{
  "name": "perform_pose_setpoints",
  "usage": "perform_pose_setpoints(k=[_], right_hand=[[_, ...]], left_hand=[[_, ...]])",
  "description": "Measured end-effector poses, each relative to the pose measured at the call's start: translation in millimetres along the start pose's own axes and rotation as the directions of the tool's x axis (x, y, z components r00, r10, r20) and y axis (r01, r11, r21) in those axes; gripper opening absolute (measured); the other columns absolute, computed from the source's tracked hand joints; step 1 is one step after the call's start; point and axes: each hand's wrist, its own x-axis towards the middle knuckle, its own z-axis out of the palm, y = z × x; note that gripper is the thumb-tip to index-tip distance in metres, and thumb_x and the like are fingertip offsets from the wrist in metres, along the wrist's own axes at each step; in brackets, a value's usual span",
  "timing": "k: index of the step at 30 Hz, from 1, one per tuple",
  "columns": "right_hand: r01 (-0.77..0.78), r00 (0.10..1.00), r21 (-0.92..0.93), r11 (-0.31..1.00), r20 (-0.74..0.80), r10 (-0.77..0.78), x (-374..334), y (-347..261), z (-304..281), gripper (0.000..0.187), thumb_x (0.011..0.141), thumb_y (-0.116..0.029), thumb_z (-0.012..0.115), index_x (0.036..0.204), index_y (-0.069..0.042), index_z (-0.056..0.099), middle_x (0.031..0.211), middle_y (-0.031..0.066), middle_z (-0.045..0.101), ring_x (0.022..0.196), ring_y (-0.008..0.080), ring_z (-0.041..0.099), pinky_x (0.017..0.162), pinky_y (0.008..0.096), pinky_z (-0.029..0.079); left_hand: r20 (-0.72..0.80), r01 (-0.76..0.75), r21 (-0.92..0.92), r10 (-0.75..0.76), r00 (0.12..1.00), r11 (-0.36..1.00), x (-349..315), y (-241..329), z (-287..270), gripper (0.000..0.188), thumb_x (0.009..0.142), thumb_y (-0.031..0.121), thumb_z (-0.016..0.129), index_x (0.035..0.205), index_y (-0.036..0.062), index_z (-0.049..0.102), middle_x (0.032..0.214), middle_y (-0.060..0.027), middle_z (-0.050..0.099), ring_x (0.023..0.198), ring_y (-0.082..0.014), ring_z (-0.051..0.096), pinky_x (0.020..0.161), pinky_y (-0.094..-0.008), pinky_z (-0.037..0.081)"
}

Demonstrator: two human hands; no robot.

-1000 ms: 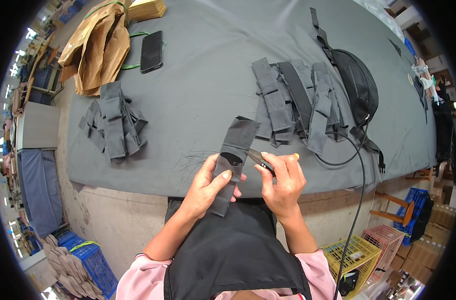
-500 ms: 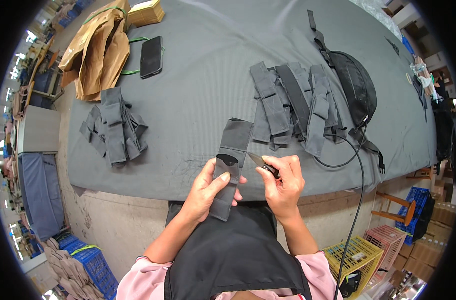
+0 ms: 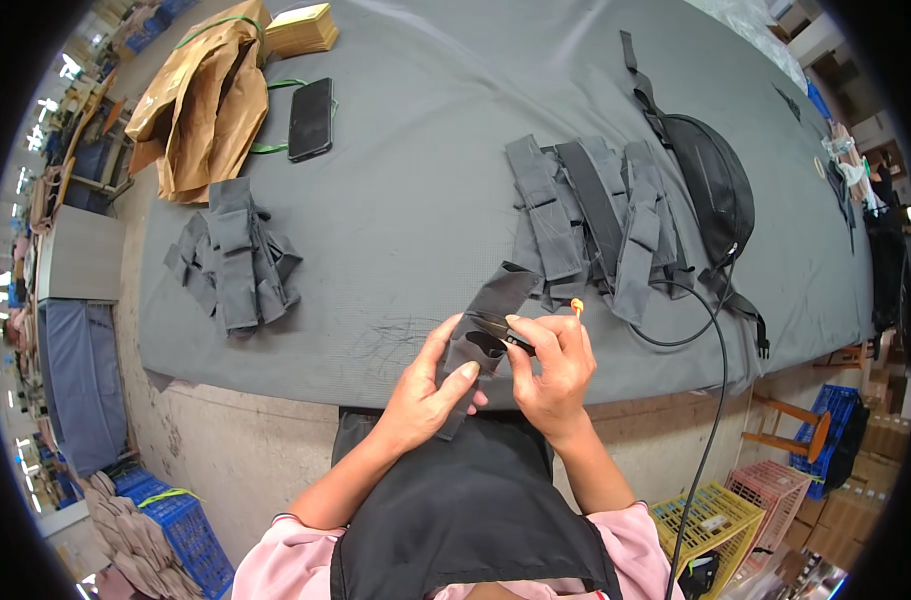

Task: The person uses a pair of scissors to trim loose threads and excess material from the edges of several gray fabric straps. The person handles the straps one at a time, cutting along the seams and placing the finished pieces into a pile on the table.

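Note:
My left hand (image 3: 424, 398) is closed around a dark grey fabric strip (image 3: 506, 292) with a sewn pocket that gapes open, held over the table's near edge. The strip tilts, its far end pointing up and to the right. In my right hand (image 3: 558, 378) is a pair of small black thread snips (image 3: 517, 342), blades against the strip just beyond the pocket. An orange tip (image 3: 577, 306) sticks up by the right fingers. Loose thread clippings (image 3: 406, 335) lie left of the strip.
Similar grey strips form a left pile (image 3: 238, 262) and a larger right pile (image 3: 586, 215). A black waist bag (image 3: 714, 185) with a cable lies farther right. A brown paper bag (image 3: 201, 110), a phone (image 3: 311, 120) and a stack of yellowish cards (image 3: 302, 30) sit back left.
My right hand has moved left and brought the snips from beside the strip onto it. The strip has tilted further to the right in my left hand.

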Motion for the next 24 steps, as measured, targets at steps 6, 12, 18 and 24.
perform_pose_setpoints(k=[6,12,18,24], right_hand=[[0.057,0.998,-0.036,0.998,-0.003,-0.057,-4.6,0.2,4.9,0.041,0.061,0.000,0.072,0.099,-0.009,0.064,0.083,0.0033,0.054,0.062,0.0194,0.049,0.056,0.0319,0.041],[-0.040,0.998,0.107,0.993,0.050,0.035,-6.1,0.6,4.7,0.042,0.059,0.003,0.071,0.099,-0.007,0.064,0.081,0.0053,0.054,0.063,0.0217,0.055,0.053,0.0324,0.044],[0.002,0.999,0.126,0.992,0.049,-0.008,-6.3,0.8,4.2,0.041,0.059,0.004,0.070,0.098,-0.005,0.063,0.079,0.0061,0.055,0.061,0.0211,0.055,0.053,0.0316,0.044],[-0.061,0.997,0.143,0.988,0.049,0.054,-7.8,-3.2,4.1,0.041,0.059,0.005,0.070,0.098,-0.005,0.064,0.078,0.0060,0.055,0.061,0.0211,0.055,0.053,0.0315,0.045]], left_hand=[[-0.048,-0.003,0.140,0.010,0.999,0.990,-0.1,1.0,1.6,0.054,0.094,0.017,0.053,0.141,0.0084,0.029,0.101,-0.0097,0.060,0.071,-0.0132,0.062,0.062,-0.0278,0.052],[-0.050,-0.010,0.201,0.021,0.999,0.980,-1.7,2.8,1.3,0.054,0.093,0.021,0.053,0.141,0.0089,0.030,0.093,-0.0097,0.062,0.069,-0.0136,0.062,0.062,-0.0285,0.051],[-0.058,0.017,0.240,-0.003,0.998,0.971,-2.2,3.3,-0.2,0.055,0.093,0.025,0.053,0.140,0.0091,0.030,0.076,-0.0080,0.063,0.064,-0.0139,0.061,0.060,-0.0282,0.050],[-0.051,0.018,0.262,-0.005,0.999,0.965,-2.6,5.9,-0.2,0.056,0.093,0.028,0.054,0.141,0.0092,0.030,0.070,-0.0075,0.062,0.062,-0.0139,0.060,0.060,-0.0283,0.049]])
